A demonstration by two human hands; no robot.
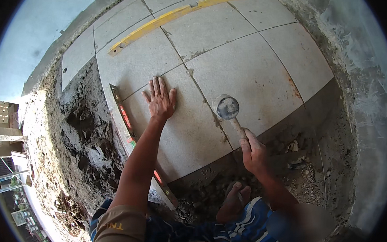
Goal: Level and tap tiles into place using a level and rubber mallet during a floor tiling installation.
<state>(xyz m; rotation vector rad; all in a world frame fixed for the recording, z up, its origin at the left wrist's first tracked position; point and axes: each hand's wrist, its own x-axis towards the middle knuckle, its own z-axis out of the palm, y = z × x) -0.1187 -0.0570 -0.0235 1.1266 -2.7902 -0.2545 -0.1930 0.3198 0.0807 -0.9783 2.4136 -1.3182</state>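
My left hand (160,101) lies flat, fingers spread wide, on the grey square floor tile (180,122) at frame centre. My right hand (254,155) grips the wooden-handled rubber mallet (227,108), fingers closed.

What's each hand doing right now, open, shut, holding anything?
Left hand: open, flat, palm down on the large grey square floor tile.
Right hand: grip shut on the wooden-handled rubber mallet.
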